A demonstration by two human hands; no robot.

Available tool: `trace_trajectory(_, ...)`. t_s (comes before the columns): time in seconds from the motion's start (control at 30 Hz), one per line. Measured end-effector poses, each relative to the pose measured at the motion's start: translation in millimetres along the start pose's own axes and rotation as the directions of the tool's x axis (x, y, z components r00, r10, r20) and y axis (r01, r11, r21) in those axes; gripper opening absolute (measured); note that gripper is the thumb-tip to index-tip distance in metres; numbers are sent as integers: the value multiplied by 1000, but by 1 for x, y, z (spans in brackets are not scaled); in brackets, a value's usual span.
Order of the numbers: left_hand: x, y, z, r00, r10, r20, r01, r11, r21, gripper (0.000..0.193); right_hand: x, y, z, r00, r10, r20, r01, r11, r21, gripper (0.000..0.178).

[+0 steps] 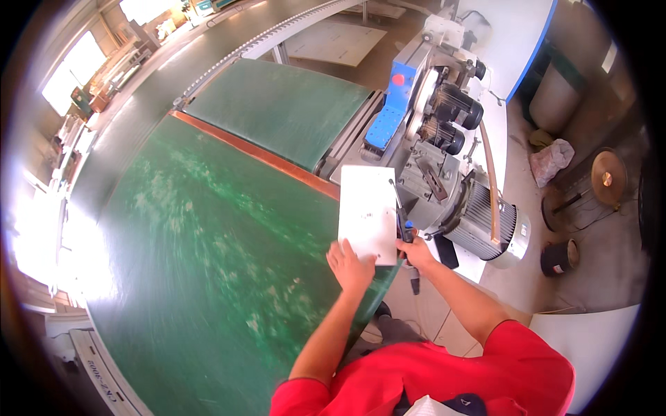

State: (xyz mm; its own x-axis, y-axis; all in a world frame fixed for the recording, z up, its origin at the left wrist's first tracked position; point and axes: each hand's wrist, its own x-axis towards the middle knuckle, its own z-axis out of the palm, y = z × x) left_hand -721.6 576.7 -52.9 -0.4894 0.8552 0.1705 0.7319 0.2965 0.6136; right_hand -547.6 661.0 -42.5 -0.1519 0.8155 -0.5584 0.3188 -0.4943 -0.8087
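Note:
A white rectangular panel (368, 215) with small dark holes near its edges lies at the right edge of the green belt, beside the machine. Resting on its near left corner is my left hand (352, 267), fingers spread over the surface. My right hand (416, 251) is closed around a black air blow gun (404, 225) with a thin nozzle and a blue part on top. The nozzle runs along the panel's right edge, pointing away from me. My right fingers partly cover the gun's body, and its lower end hangs below the hand.
The wide green belt (201, 263) stretches left, crossed by an orange-brown strip (257, 154). Ahead right stands a machine with a blue guard (388, 118), black motors (454, 104) and a large finned motor (485, 218). A dark bucket (559, 258) is on the floor at right.

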Motion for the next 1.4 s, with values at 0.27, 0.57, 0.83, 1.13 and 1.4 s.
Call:
trace_trajectory(0.27, -134, -6, -40, 795, -599, 97, 596, 741, -310, 79, -47, 50, -29, 867, 121, 483, -131, 991, -15, 31)
trace_trajectory(0.57, -184, -42, -92, 562, -671, 484, 582, -95, -808, 58, -170, -29, -14, 323, -62, 944, 128, 992, 21, 48)
trace_trajectory(0.83, -276, -81, -200, 983, -122, 140, 28, -650, -760, 56, -221, 4, 25, 432, 167, 886, 356, 871, -338, 34)
trace_trajectory(1.13, -520, -104, -319, 917, -379, -127, -312, -482, -819, 60, -410, 37, 168, 49, 389, 920, 744, 600, -293, 32)
trace_trajectory(1.4, -733, -120, -342, 542, -804, -243, -666, -234, -708, 50, -561, 105, 292, -302, 706, 641, 846, 509, -161, 35)
